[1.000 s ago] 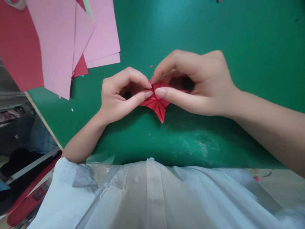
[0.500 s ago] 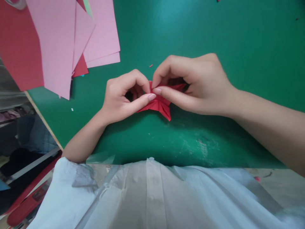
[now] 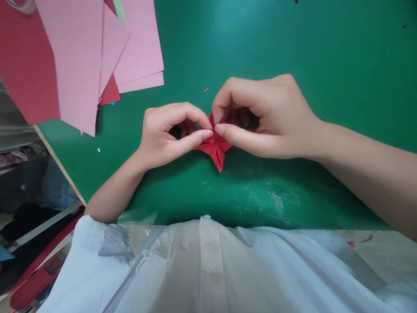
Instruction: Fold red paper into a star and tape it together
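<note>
pinching one folded red paper, left hand and right hand face each other over one green table.

Desk: smooth green top, semi-gloss, with a soft bright sheen on its far part and a rough-looking patch of whitish scuffs toward the shirt, which is thin, matt, creased cloth; the edging looks like pale wood, matt. Folded piece: red paper, matt, crisply creased; pink sheets and red sheet likewise matt and smooth, heavy paper or thin card, cannot tell which. White ring looks like smooth plastic; film thin, see-through, faintly glossy, plastic by its look.
</note>
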Tool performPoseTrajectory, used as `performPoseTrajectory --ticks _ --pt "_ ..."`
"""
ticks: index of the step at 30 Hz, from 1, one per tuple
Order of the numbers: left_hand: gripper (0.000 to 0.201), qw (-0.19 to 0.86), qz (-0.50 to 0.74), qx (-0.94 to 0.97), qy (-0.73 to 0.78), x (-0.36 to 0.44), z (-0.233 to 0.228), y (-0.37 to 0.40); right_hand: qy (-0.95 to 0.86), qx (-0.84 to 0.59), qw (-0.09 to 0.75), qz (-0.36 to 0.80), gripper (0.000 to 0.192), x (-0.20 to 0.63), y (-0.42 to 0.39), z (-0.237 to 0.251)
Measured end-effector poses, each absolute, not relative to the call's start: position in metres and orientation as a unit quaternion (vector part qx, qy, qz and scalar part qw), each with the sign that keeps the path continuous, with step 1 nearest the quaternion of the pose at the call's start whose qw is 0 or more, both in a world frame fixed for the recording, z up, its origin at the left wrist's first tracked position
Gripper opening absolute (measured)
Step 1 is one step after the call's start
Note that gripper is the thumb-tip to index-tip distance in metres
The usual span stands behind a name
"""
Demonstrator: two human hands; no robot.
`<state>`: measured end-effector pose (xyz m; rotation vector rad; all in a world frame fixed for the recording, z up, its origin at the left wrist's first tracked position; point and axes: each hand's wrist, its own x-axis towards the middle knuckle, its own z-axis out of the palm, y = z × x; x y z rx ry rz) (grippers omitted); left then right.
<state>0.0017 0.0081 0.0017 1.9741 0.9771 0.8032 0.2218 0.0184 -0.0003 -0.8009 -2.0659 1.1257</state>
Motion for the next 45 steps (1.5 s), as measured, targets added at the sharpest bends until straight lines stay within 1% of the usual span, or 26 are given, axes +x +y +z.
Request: performPoseTrajectory --ticks 10,16,20,25,27,33,38,42,45 --pt "0.016 0.393 0.31 0.779 0.379 0.0016 0.0038 0.0083 -0.785 -0.314 0.314 0.432 0.008 0.2215 0.0183 0.0004" --pt "0.017 0.396 0.305 0.779 0.378 0.002 0.0044 0.0086 -0.788 -0.308 0.309 0.434 0.008 0.2217 0.0187 0.0" --pt "0.021 0.401 0.307 0.78 0.37 0.0024 0.0048 0.0088 -0.794 -0.301 0.309 0.428 0.007 0.2225 0.0187 0.0004" --pt "0.026 0.404 0.299 0.777 0.378 0.0016 0.0047 0.0083 -0.801 -0.313 0.281 0.426 0.008 0.2232 0.0173 0.0023" --pt "0.027 0.406 0.292 0.778 0.381 0.0006 0.0042 0.0083 -0.802 -0.31 0.282 0.426 0.006 0.2235 0.0172 0.0026" --pt "0.02 0.417 0.295 0.773 0.375 -0.0011 0.0033 0.0094 -0.801 -0.311 0.278 0.429 0.004 0.2238 0.0184 0.0022" --pt "0.024 0.419 0.3 0.773 0.371 -0.0006 0.0027 0.01 -0.804 -0.311 0.286 0.418 0.005 0.223 0.0186 0.0017" --pt "0.016 0.408 0.302 0.775 0.377 0.0002 0.0034 0.0095 -0.806 -0.305 0.291 0.416 0.006 0.2231 0.0184 0.0001" --pt "0.014 0.404 0.296 0.777 0.382 0.0007 0.0042 0.0092 -0.808 -0.299 0.301 0.409 0.007 0.2238 0.0185 -0.0016"
